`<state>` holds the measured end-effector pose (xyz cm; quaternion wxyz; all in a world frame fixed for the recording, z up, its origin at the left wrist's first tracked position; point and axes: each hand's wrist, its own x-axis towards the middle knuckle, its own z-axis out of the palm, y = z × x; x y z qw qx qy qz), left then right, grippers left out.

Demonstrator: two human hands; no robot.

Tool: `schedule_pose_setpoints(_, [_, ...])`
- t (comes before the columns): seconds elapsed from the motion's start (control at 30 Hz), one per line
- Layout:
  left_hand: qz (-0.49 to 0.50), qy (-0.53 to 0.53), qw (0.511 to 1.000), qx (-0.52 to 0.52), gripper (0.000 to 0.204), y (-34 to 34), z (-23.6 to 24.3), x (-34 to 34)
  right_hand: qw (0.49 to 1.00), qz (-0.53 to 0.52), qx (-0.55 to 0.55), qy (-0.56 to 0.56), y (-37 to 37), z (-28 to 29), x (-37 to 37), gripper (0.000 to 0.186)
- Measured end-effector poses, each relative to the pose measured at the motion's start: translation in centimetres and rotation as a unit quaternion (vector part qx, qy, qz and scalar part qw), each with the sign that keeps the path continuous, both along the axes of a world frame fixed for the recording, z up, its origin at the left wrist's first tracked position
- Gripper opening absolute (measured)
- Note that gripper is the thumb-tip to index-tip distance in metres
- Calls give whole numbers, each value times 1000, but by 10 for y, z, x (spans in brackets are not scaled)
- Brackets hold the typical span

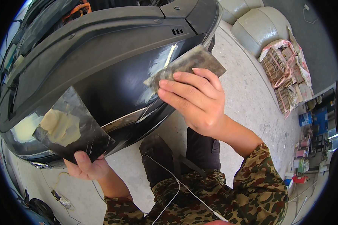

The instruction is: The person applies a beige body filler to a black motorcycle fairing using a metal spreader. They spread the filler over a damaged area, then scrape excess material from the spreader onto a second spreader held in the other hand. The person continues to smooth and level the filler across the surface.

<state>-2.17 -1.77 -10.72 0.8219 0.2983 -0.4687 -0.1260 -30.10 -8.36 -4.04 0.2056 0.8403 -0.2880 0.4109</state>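
Observation:
My left hand (pixel 85 168) grips the lower corner of a dark flat mixing board (pixel 88 129), thumb on top. A lump of pale yellow body filler (pixel 62 126) lies spread over it. In my right hand (pixel 202 100) is a thin grey rectangular filler spreader (pixel 204 62), fingers laid along its face. Its left end meets the black car bumper (pixel 109 92), beside a smeared streak of filler (pixel 171 56). That end hides part of the smear, which shows again below it. Another pale patch (pixel 26 128) covers the bumper at far left, partly behind the board.
An open engine bay (pixel 69 15) lies beyond the bumper. At upper right, grey rounded panels (pixel 261 28) rest near a plastic-wrapped stack (pixel 281 71). Cluttered supplies (pixel 311 138) line the right side. A cable (pixel 64 200) runs over the floor at lower left; a white cord (pixel 178 182) hangs before my body.

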Motion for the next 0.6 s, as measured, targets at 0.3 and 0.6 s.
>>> schedule_pose_setpoints(0.3, [31,2,999,26,41,0,3,-2,995,-54,-85,-16,-33,16,-18,26])
schedule_pose_setpoints(0.6, [35,6,999,25,39,1,5,-3,999,-38,-7,1,-26,11,-12,34])
